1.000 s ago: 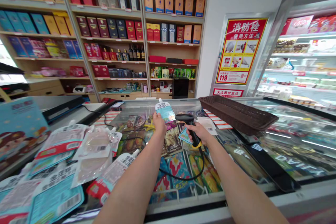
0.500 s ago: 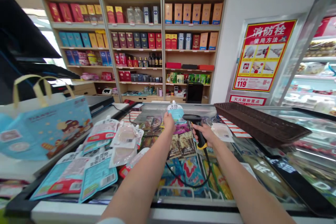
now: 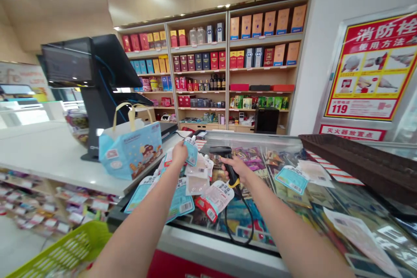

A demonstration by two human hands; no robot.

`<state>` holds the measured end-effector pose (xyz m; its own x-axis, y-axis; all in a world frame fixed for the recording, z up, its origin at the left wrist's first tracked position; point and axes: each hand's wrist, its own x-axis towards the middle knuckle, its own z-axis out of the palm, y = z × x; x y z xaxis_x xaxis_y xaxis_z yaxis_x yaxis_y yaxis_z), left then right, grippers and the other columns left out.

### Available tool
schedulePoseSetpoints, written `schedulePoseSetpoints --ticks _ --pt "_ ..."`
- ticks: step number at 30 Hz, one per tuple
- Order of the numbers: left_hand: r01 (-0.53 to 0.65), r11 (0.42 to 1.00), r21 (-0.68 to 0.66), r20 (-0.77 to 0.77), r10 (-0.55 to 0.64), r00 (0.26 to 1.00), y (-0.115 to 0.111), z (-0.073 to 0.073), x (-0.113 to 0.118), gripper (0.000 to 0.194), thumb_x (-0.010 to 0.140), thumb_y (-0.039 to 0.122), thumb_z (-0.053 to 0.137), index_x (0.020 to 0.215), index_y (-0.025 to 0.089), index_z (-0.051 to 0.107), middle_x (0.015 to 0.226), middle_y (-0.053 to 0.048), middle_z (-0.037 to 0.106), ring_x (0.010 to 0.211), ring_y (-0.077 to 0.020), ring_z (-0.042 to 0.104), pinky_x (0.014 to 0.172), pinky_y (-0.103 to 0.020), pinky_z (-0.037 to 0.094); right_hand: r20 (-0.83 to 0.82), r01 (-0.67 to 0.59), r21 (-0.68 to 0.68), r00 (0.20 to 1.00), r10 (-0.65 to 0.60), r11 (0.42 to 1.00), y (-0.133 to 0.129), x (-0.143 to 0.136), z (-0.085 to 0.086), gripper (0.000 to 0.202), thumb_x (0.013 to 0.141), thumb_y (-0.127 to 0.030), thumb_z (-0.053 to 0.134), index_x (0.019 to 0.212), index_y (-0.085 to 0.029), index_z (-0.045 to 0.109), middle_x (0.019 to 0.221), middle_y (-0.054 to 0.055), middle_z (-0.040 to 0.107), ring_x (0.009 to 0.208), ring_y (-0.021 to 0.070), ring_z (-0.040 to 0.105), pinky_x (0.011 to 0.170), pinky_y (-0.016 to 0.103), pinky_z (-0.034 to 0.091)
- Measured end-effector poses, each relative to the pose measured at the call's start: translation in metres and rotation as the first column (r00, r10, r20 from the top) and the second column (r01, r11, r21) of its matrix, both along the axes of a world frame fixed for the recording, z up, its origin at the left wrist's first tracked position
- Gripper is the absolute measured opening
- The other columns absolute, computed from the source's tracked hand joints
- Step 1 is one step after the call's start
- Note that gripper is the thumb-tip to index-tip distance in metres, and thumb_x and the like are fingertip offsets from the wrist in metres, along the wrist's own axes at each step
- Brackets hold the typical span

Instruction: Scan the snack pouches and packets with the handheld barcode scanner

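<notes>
My left hand [image 3: 179, 153] holds up a small light-blue spouted pouch [image 3: 191, 149] by its lower edge, over a pile of flat food packets [image 3: 195, 182] on the glass lid of a chest freezer [image 3: 286, 191]. My right hand [image 3: 236, 167] grips a black barcode scanner [image 3: 223, 154] with a yellow band; its head sits just right of the pouch. The scanner's black cable [image 3: 243, 221] loops down over the freezer glass.
A blue cartoon tote bag [image 3: 130, 152] stands on the white counter [image 3: 48, 156] beside a black till screen [image 3: 78, 65]. A brown wicker tray [image 3: 358, 163] lies on the freezer at right. A green basket [image 3: 61, 254] sits low left. Shelves of boxes [image 3: 228, 52] fill the back wall.
My view has swung left and up, bringing the till screen, white counter and green basket into sight. My left hand has carried the pouch left, toward the tote bag; the scanner stays beside it.
</notes>
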<state>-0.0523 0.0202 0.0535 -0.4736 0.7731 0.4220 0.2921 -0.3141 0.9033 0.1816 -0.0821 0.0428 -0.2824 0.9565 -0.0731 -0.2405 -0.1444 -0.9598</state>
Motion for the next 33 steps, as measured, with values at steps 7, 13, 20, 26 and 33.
schedulePoseSetpoints --ticks 7,13,20,26,33 --pt "-0.194 0.974 -0.116 -0.582 0.091 0.808 -0.017 -0.001 -0.023 0.028 0.067 0.005 0.050 0.087 0.016 0.066 0.093 -0.020 0.069 0.114 -0.0337 0.058 0.106 -0.048 0.029 0.005 -0.032 -0.028 0.999 0.032 0.999 0.007 -0.018 -0.006 0.029 0.068 -0.036 0.073 0.076 -0.018 0.052 0.050 -0.006 0.056 0.035 0.0075 0.047 0.037 0.021 0.039" --pt "-0.238 0.964 -0.121 -0.706 0.085 0.704 -0.025 0.001 -0.018 0.034 0.071 0.008 0.048 0.098 0.016 0.068 0.106 -0.022 0.068 0.128 -0.0330 0.047 0.111 -0.052 0.019 -0.002 -0.020 -0.047 1.000 0.020 0.999 0.005 -0.011 -0.007 0.035 0.063 -0.038 0.075 0.077 -0.018 0.051 0.049 -0.007 0.054 0.035 0.0068 0.046 0.036 0.020 0.037" --pt "0.020 0.995 0.097 -0.470 0.028 0.882 -0.023 0.012 0.049 0.022 0.066 0.004 0.059 0.078 0.019 0.067 0.097 -0.015 0.069 0.123 -0.0343 0.052 0.106 -0.052 0.029 -0.036 0.065 0.033 0.997 -0.064 0.997 -0.001 0.028 -0.002 0.037 0.061 -0.039 0.077 0.077 -0.018 0.052 0.051 -0.006 0.057 0.038 0.0076 0.049 0.037 0.020 0.039" --pt "0.402 0.887 -0.225 -0.468 -0.461 0.754 -0.037 -0.016 0.186 0.013 0.069 0.009 0.065 0.078 0.017 0.067 0.088 -0.011 0.071 0.092 -0.0243 0.066 0.087 -0.034 0.047 -0.066 0.241 0.056 0.969 -0.237 0.969 -0.014 0.106 -0.005 0.035 0.063 -0.039 0.076 0.079 -0.017 0.054 0.051 -0.005 0.057 0.037 0.0084 0.049 0.037 0.022 0.042" --pt "0.455 0.685 -0.569 -0.556 -0.728 0.402 -0.069 -0.040 0.306 0.036 0.073 0.021 0.065 0.108 0.014 0.061 0.099 -0.011 0.071 0.093 -0.0207 0.066 0.080 -0.027 0.048 -0.115 0.431 0.042 0.898 -0.425 0.901 -0.036 0.181 -0.003 0.030 0.066 -0.036 0.075 0.081 -0.017 0.057 0.049 -0.006 0.055 0.035 0.0072 0.047 0.035 0.020 0.041"
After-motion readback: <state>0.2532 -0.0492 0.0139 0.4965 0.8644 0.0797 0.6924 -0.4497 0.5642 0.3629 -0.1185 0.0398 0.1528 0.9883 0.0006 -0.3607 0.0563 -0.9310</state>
